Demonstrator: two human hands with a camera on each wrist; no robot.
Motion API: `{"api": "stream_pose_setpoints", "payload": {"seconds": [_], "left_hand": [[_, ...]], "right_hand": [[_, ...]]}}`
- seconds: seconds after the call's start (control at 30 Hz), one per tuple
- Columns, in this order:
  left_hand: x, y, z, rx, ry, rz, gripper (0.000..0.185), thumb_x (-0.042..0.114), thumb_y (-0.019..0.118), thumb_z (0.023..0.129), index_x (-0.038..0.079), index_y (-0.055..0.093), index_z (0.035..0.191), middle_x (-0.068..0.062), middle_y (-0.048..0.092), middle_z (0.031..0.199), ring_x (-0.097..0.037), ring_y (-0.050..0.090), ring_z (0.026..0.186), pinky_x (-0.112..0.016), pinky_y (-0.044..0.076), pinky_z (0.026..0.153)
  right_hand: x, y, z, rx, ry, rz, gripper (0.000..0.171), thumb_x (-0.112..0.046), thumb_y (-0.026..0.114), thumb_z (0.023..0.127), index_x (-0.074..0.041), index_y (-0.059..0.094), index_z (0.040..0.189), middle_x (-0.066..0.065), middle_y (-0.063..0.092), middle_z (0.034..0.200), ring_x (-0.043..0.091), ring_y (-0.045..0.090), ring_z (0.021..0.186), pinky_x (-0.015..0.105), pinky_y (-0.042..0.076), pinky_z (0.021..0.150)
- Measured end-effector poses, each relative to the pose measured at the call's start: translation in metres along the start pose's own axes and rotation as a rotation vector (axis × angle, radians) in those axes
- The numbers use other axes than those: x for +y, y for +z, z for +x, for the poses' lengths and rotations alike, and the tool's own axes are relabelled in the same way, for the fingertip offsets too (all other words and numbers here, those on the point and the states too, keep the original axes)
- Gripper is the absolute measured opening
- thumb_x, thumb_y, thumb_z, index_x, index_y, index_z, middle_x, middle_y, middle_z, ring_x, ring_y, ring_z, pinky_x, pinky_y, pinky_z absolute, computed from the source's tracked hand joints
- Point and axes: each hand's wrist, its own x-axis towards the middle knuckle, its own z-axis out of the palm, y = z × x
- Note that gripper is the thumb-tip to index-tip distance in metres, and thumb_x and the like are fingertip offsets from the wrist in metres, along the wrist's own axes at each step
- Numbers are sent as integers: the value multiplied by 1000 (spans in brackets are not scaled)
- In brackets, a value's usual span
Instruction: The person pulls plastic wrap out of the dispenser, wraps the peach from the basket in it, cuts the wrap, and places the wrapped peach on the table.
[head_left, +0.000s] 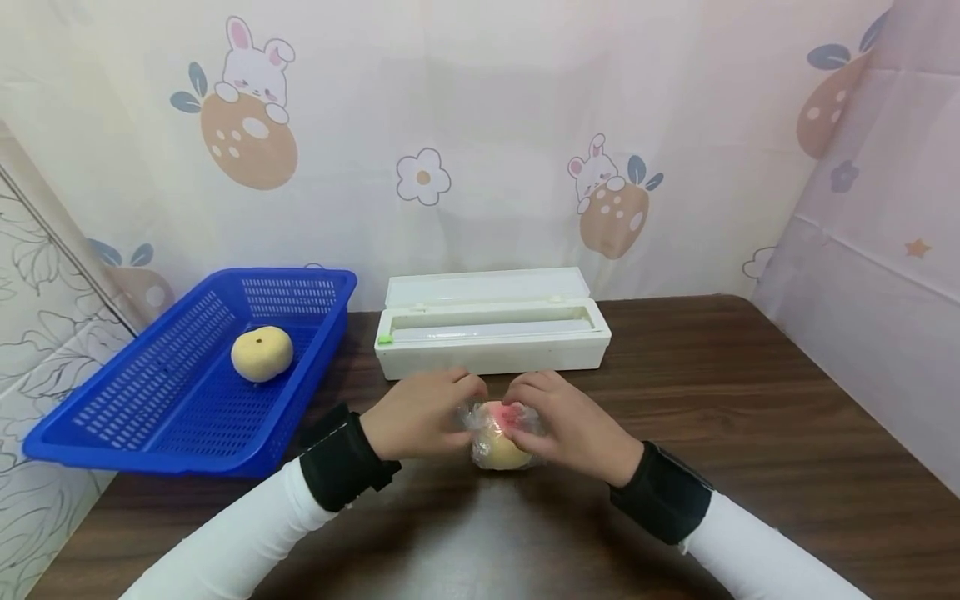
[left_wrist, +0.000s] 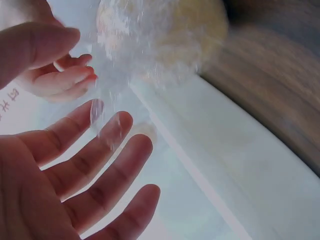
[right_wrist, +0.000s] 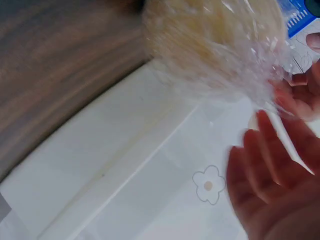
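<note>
Both hands meet on the wrapped fruit [head_left: 498, 437] on the table [head_left: 750, 417]. The left hand [head_left: 420, 414] pinches the plastic wrap [head_left: 480, 417] with curled fingers; the right hand [head_left: 566, 425] curls over the fruit. Beyond them stands a white dispenser box [head_left: 491, 333]; a blue basket [head_left: 135, 400] is further left.

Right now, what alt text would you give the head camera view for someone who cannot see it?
Two hands, left hand and right hand, hold a yellow and pink fruit wrapped in clear film on a dark wooden table. Behind it sits an open white wrap box; on the left, a blue basket holds one yellow fruit.
</note>
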Motion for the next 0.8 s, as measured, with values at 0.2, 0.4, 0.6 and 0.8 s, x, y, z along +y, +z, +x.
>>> {"api": "stream_pose_setpoints", "payload": {"seconds": [0.2, 0.4, 0.6, 0.8], "left_hand": [[-6, -7, -10, 14, -21, 37, 42, 30, 73, 77, 10, 60, 112, -2, 64, 99, -14, 58, 81, -28, 50, 69], [-9, -8, -17, 17, -53, 19, 38, 26, 74, 77, 10, 60, 109, -4, 65, 99, -15, 59, 84, -30, 51, 73], [-8, -8, -18, 30, -42, 25, 37, 25, 74, 77, 9, 60, 108, -4, 65, 98, -15, 59, 82, -30, 51, 72], [-6, -8, -20, 40, -33, 40, 38, 25, 75, 76, 9, 60, 107, -4, 65, 97, -16, 59, 83, -30, 51, 72]], "right_hand": [[1, 2, 2, -142, 60, -5, 72, -37, 79, 72, 0, 50, 127, 12, 55, 121, 23, 50, 113, 41, 44, 95], [3, 11, 0, -196, 102, 58, 80, -38, 82, 69, 2, 47, 129, 11, 55, 122, 25, 50, 112, 41, 45, 92], [2, 18, 2, -202, 83, 58, 73, -30, 84, 68, 0, 48, 125, 8, 54, 117, 21, 50, 105, 38, 46, 90], [-1, 20, 5, -197, 110, 56, 64, -21, 83, 68, -2, 50, 119, 6, 54, 111, 18, 50, 98, 35, 47, 85]]}}
